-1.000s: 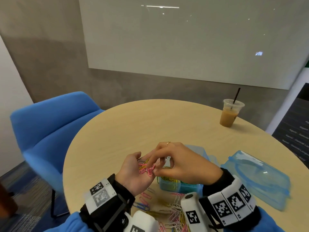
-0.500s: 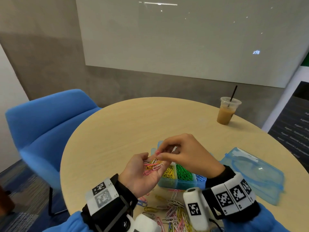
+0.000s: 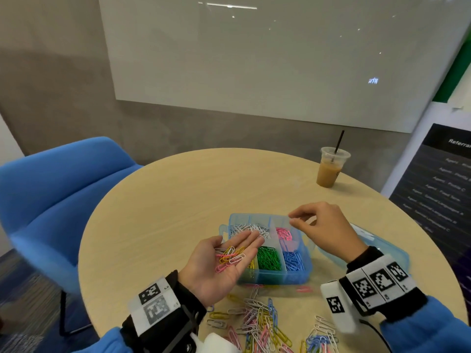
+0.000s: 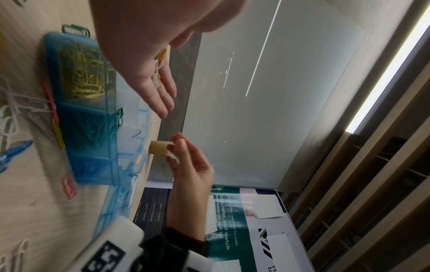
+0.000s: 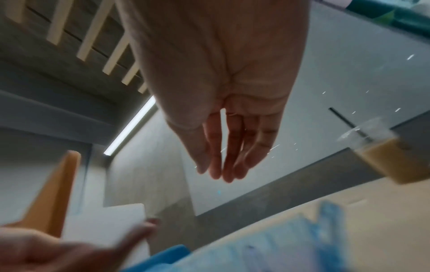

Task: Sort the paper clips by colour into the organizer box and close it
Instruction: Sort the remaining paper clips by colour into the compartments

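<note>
Left hand (image 3: 219,266) flat, palm up, cradling mixed paper clips (image 3: 229,257), fingertips over organizer box (image 3: 270,250) near-left edge. Right hand (image 3: 323,228) above pink compartment (image 3: 283,234), thumb-forefinger pinched; contents indiscernible. Right hand nearer the compartments.

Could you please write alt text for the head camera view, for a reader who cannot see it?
A left hand cups mixed paper clips beside an open blue organizer box with colour-sorted compartments, while the right hand hovers over it. More clips lie loose on the round table.
</note>
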{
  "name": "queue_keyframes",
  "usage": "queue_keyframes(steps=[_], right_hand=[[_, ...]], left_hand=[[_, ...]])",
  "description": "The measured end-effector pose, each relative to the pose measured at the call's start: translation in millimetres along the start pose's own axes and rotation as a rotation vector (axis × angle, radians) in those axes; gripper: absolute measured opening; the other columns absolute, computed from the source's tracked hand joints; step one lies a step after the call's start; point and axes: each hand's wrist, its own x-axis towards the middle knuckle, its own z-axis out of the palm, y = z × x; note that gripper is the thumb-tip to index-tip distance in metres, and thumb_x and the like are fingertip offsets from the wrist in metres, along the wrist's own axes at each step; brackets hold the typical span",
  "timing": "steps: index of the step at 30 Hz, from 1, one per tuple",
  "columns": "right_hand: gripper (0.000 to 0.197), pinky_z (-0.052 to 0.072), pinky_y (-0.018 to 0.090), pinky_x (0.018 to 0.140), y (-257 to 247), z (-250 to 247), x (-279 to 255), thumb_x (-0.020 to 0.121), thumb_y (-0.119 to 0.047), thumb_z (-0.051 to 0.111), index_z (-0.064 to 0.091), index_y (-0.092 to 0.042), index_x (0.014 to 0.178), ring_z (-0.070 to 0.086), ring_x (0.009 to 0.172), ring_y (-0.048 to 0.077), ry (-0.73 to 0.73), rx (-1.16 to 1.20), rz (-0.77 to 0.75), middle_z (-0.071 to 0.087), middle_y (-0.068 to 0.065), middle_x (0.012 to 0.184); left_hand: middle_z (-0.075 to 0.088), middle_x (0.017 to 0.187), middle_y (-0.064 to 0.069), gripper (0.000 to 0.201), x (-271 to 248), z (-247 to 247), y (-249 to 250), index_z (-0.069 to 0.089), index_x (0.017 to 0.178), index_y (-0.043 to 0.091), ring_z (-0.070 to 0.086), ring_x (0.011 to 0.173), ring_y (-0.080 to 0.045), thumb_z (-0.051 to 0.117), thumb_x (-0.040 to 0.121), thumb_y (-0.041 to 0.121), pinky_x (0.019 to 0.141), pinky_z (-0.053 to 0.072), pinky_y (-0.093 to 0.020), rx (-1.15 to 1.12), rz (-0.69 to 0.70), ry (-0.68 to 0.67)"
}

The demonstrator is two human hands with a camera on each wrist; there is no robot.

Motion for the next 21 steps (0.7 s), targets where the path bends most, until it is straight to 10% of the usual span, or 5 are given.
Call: queue_keyframes(steps=[10, 14, 21], right_hand=[[0.01, 0.042, 0.011, 0.064, -69.3, -0.8, -25.6, 0.086, -0.027, 0.072, 0.077, -0.025, 0.095, 0.06, 0.078, 0.004, -0.297, 0.106, -0.486, 0.064, -0.015, 0.083], [0.015, 0.038, 0.008, 0.066, -73.7, 9.0, -26.0, 0.084, -0.029, 0.074, 0.076, -0.023, 0.097, 0.057, 0.076, 0.003, -0.375, 0.023, -0.507, 0.068, -0.008, 0.087], [0.008, 0.048, 0.028, 0.074, -76.9, 12.3, -24.8, 0.088, -0.023, 0.069, 0.074, -0.019, 0.092, 0.057, 0.077, 0.007, -0.416, -0.047, -0.493, 0.067, -0.006, 0.086]], left_hand=[[0.057, 0.128, -0.029, 0.063, -0.2, -0.7, -1.5, 0.052, 0.128, -0.015, 0.054, 0.122, -0.035, 0.026, 0.103, 0.036, 0.085, 0.048, -0.057, 0.081, -0.018, -0.068], [0.062, 0.107, -0.027, 0.069, -2.0, 0.9, -3.5, 0.058, 0.12, -0.016, 0.056, 0.098, -0.033, 0.024, 0.102, 0.041, 0.078, 0.048, -0.035, 0.114, -0.025, -0.076], [0.061, 0.095, -0.024, 0.063, -1.5, -0.4, -5.0, 0.058, 0.109, -0.017, 0.054, 0.085, -0.028, 0.027, 0.103, 0.037, 0.087, 0.036, -0.027, 0.081, -0.031, -0.045]])
